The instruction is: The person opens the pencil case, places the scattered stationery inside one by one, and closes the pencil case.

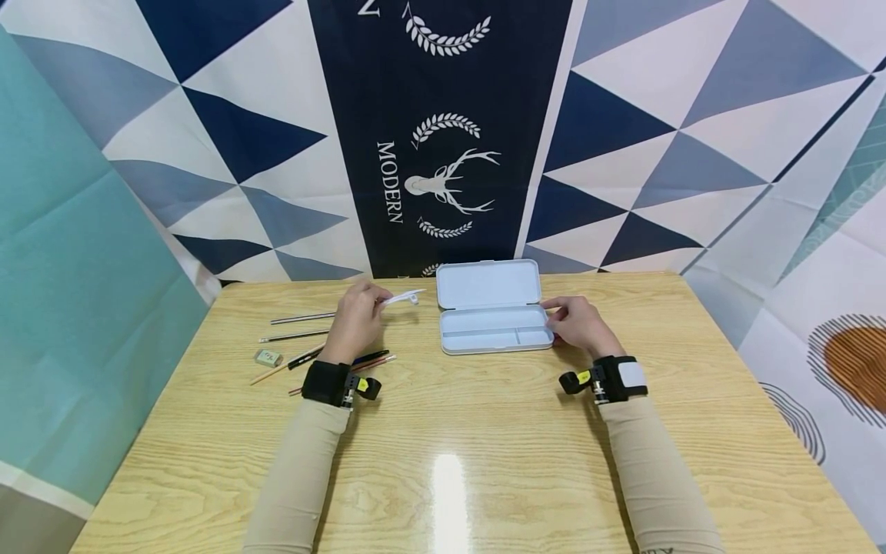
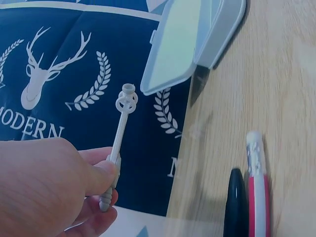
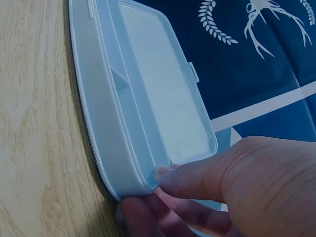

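Observation:
Between its thumb and fingers, my left hand (image 1: 358,317) pinches a white drawing compass (image 2: 120,133) by its ribbed end. The compass's ring end points toward the pencil case, raised over the back of the table. A light blue pencil case (image 1: 484,345) lies with its lid (image 1: 488,284) swung back. Dividers split its tray into compartments, and no items show inside. My right hand (image 1: 580,323) grips the case's right end, the thumb on the rim and the fingers against the outer wall, as the right wrist view shows.
Below my left hand lie a black pen (image 2: 236,207), a red-and-white pencil (image 2: 257,197) and several other pencils, partly hidden by the hand. An eraser (image 1: 268,358) is left of them. Patterned cloth (image 1: 443,138) hangs behind the wooden table (image 1: 512,446).

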A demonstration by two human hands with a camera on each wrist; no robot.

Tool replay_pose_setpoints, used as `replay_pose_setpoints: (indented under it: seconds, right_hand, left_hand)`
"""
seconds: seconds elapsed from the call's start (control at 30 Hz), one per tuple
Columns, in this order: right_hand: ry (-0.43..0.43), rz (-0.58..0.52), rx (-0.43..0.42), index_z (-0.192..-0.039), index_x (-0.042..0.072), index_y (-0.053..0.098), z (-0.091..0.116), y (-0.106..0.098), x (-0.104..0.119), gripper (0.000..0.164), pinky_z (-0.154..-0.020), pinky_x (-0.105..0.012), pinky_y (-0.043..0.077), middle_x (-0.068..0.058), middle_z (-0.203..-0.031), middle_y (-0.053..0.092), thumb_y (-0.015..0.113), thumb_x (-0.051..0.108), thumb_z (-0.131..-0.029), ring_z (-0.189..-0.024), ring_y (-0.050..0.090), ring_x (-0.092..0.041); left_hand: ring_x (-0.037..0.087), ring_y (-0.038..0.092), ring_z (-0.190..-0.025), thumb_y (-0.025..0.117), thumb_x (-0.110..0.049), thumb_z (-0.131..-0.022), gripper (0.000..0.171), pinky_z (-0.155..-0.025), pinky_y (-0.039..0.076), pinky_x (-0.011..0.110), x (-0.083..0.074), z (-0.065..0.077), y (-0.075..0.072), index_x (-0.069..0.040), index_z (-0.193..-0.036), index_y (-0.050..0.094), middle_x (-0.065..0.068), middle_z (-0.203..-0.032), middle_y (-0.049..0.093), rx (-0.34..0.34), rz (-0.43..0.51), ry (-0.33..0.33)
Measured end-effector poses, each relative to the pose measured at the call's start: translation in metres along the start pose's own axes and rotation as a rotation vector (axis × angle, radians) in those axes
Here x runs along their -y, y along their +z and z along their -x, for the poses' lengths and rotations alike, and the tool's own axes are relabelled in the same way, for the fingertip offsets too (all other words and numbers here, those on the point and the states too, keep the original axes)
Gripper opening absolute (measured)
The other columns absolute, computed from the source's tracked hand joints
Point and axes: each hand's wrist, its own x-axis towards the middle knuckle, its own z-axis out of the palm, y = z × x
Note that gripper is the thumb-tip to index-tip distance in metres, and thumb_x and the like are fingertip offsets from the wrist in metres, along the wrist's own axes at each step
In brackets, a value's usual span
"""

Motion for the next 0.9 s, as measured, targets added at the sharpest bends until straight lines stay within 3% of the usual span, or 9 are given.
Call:
replay_pose_setpoints:
  seconds: [0.9]
  right_hand:
    - [-0.002, -0.025, 0.009, -0.155, -0.006, 0.062, 0.001, 0.000, -0.001, 0.048, -0.069, -0.026, 0.058, -0.023, -0.113, 0.068, 0.063, 0.004, -0.109, -0.083, 0.068, -0.020]
  left_hand:
    - [0.037, 0.073, -0.113, 0.067, 0.002, -0.110, 0.021, -0.099, 0.065, 0.047, -0.030, -0.012, 0.022, 0.001, -0.124, 0.082, 0.020, -0.120, 0.074, 0.007, 0.032, 0.036]
